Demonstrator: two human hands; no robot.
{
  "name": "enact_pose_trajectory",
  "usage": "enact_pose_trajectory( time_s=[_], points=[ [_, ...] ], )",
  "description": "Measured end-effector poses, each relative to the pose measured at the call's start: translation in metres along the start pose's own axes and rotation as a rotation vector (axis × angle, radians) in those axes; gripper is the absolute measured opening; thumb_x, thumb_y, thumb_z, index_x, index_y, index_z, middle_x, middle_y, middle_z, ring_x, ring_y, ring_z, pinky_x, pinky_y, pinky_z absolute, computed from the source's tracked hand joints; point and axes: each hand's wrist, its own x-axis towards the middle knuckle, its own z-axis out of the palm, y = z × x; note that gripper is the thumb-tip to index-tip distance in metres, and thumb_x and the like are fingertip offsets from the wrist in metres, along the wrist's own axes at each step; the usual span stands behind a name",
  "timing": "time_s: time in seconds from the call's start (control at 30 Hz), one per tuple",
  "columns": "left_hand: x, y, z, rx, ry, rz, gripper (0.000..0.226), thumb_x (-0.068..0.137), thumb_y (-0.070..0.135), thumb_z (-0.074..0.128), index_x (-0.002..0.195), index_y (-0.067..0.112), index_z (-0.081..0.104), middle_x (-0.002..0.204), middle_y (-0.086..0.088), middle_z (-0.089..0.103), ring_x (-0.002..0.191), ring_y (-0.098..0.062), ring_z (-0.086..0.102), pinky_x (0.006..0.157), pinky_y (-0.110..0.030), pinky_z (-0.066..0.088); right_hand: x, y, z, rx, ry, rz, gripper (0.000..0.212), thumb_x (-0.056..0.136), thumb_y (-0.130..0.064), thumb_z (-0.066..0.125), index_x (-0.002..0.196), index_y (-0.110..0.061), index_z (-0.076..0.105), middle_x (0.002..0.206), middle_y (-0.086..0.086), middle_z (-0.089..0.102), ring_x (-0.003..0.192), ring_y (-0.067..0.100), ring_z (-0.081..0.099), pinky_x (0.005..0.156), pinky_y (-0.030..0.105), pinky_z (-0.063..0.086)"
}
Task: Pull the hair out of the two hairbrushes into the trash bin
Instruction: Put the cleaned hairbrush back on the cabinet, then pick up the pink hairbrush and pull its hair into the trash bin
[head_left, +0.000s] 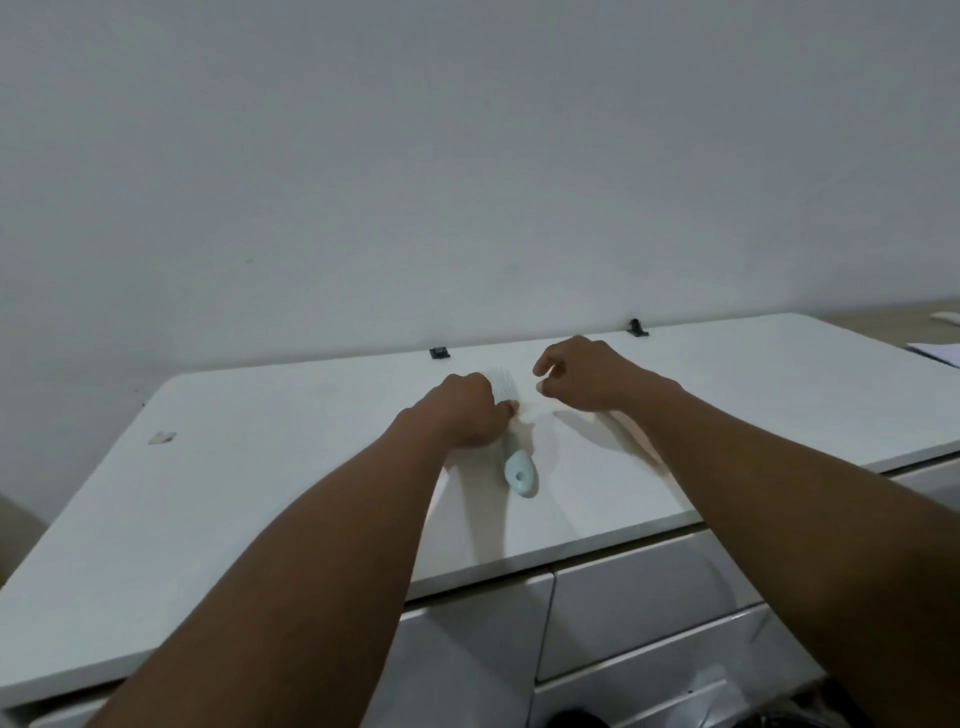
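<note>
A pale blue hairbrush (521, 475) with white bristles lies on the white tabletop (260, 467), handle toward me. My left hand (467, 410) is closed around its neck, just below the bristle head, and hides the middle of the brush. My right hand (587, 371) hovers just right of the bristles, its fingers curled and its thumb and forefinger slightly apart, with nothing visibly held. I see no hair on the bristles from here. No second hairbrush and no trash bin are in view.
White drawers (639, 613) sit below the table's front edge. Two small black clips (439, 353) (636, 328) sit at the table's back edge by the wall. A small scrap (162, 437) lies at the left. Papers (935, 353) lie at the far right.
</note>
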Motion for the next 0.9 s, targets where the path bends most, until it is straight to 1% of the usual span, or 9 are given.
enact_pose_trajectory(
  time_s=[0.13, 0.27, 0.33, 0.4, 0.53, 0.67, 0.77, 0.83, 0.9],
  points=[
    [-0.006, 0.018, -0.003, -0.027, 0.052, 0.039, 0.054, 0.095, 0.048, 0.052, 0.106, -0.005, 0.061, 0.112, -0.023, 0.065, 0.102, -0.037, 0.063, 0.072, -0.036, 0.044, -0.022, 0.019, -0.025, 0.012, 0.041, 0.016, 0.025, 0.088, -0.025, 0.067, 0.112, -0.018, 0.073, 0.115, -0.001, 0.069, 0.098, 0.018, 0.063, 0.085, 0.025, 0.047],
    [-0.013, 0.056, 0.001, 0.012, 0.077, 0.112, 0.038, 0.094, 0.045, 0.052, 0.091, 0.008, 0.057, 0.102, -0.015, 0.062, 0.095, -0.033, 0.062, 0.071, -0.034, 0.045, -0.047, 0.047, -0.051, -0.029, 0.091, 0.074, 0.024, 0.09, -0.026, 0.069, 0.112, -0.019, 0.074, 0.116, 0.004, 0.068, 0.098, 0.021, 0.063, 0.076, 0.024, 0.045],
    [-0.016, 0.078, 0.006, 0.028, 0.071, 0.148, 0.03, 0.093, 0.041, 0.052, 0.087, 0.012, 0.052, 0.1, -0.011, 0.061, 0.088, -0.029, 0.058, 0.07, -0.033, 0.044, -0.059, 0.061, -0.062, -0.039, 0.113, 0.103, 0.023, 0.091, -0.027, 0.068, 0.112, -0.019, 0.073, 0.115, 0.004, 0.066, 0.104, 0.022, 0.062, 0.082, 0.026, 0.045],
    [-0.015, 0.097, 0.012, 0.021, 0.054, 0.176, 0.028, 0.09, 0.038, 0.053, 0.094, 0.01, 0.057, 0.107, -0.008, 0.063, 0.089, -0.025, 0.057, 0.073, -0.032, 0.046, -0.069, 0.077, -0.07, -0.037, 0.13, 0.141, 0.022, 0.092, -0.029, 0.068, 0.11, -0.019, 0.074, 0.115, 0.004, 0.066, 0.105, 0.022, 0.061, 0.088, 0.028, 0.045],
    [-0.01, 0.125, 0.029, -0.02, 0.071, 0.161, 0.056, 0.08, 0.042, 0.051, 0.132, 0.025, 0.061, 0.138, -0.002, 0.056, 0.116, -0.026, 0.06, 0.092, -0.036, 0.05, -0.079, 0.106, -0.079, -0.018, 0.147, 0.193, 0.019, 0.091, -0.029, 0.068, 0.106, -0.02, 0.075, 0.114, 0.004, 0.067, 0.1, 0.02, 0.061, 0.085, 0.029, 0.046],
    [0.008, 0.142, 0.052, 0.05, 0.23, 0.034, 0.053, 0.087, 0.059, 0.049, 0.124, 0.025, 0.065, 0.13, -0.004, 0.059, 0.112, -0.029, 0.062, 0.079, -0.035, 0.043, -0.078, 0.128, -0.08, -0.002, 0.141, 0.231, 0.015, 0.09, -0.03, 0.068, 0.101, -0.022, 0.075, 0.112, 0.003, 0.068, 0.099, 0.02, 0.064, 0.084, 0.03, 0.048],
    [0.019, 0.151, 0.064, 0.063, 0.182, -0.012, 0.062, 0.083, 0.068, 0.051, 0.126, 0.024, 0.062, 0.127, -0.001, 0.061, 0.112, -0.026, 0.062, 0.076, -0.034, 0.039, -0.073, 0.144, -0.076, -0.002, 0.113, 0.251, 0.018, 0.091, -0.03, 0.068, 0.105, -0.02, 0.075, 0.113, 0.002, 0.066, 0.1, 0.02, 0.063, 0.086, 0.029, 0.046],
    [0.021, 0.154, 0.067, 0.076, 0.123, -0.024, 0.055, 0.084, 0.062, 0.058, 0.122, 0.023, 0.061, 0.117, -0.001, 0.062, 0.108, -0.026, 0.062, 0.075, -0.034, 0.039, -0.069, 0.151, -0.074, 0.003, 0.102, 0.259, 0.019, 0.091, -0.028, 0.068, 0.106, -0.019, 0.075, 0.111, 0.001, 0.066, 0.095, 0.017, 0.063, 0.085, 0.028, 0.045],
    [0.023, 0.153, 0.069, 0.076, 0.108, -0.033, 0.037, 0.084, 0.049, 0.061, 0.109, 0.021, 0.061, 0.093, 0.001, 0.056, 0.093, -0.025, 0.058, 0.073, -0.034, 0.038, -0.065, 0.156, -0.071, 0.011, 0.096, 0.266, 0.019, 0.092, -0.027, 0.067, 0.107, -0.018, 0.075, 0.108, 0.0, 0.067, 0.089, 0.014, 0.062, 0.083, 0.027, 0.044]
  ],
)
